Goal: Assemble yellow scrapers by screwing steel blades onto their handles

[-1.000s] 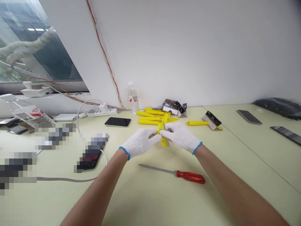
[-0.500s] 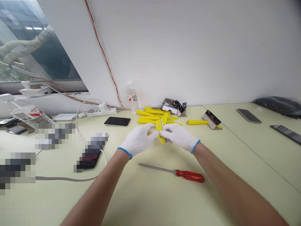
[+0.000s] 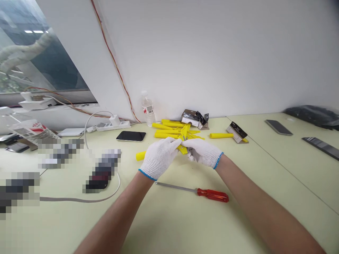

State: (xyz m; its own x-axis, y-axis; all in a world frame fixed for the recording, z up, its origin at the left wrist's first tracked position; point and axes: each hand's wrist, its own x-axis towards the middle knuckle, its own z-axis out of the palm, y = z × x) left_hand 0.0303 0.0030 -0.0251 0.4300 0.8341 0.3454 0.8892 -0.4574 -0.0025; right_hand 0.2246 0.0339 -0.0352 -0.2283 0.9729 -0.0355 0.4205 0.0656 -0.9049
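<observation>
Both hands wear white knit gloves with blue cuffs and meet over the middle of the pale green table (image 3: 169, 225). My left hand (image 3: 159, 157) is closed around the handle of a yellow scraper (image 3: 183, 145), whose end sticks out to the left of the glove. My right hand (image 3: 202, 152) pinches the scraper's head, where a thin metal blade shows. Just behind the hands lies a pile of yellow scraper handles (image 3: 169, 129).
A red-handled screwdriver (image 3: 196, 191) lies in front of my wrists. Behind stand a water bottle (image 3: 147, 109), a black phone (image 3: 131, 135), a power strip (image 3: 112, 124) with cables, small blade boxes (image 3: 194, 118), a lone yellow handle (image 3: 221, 135) and dark phones (image 3: 278, 127) at right.
The scraper has turned in my hands: its handle now points left and pokes out past the left glove. Both hands have shifted slightly up and left.
</observation>
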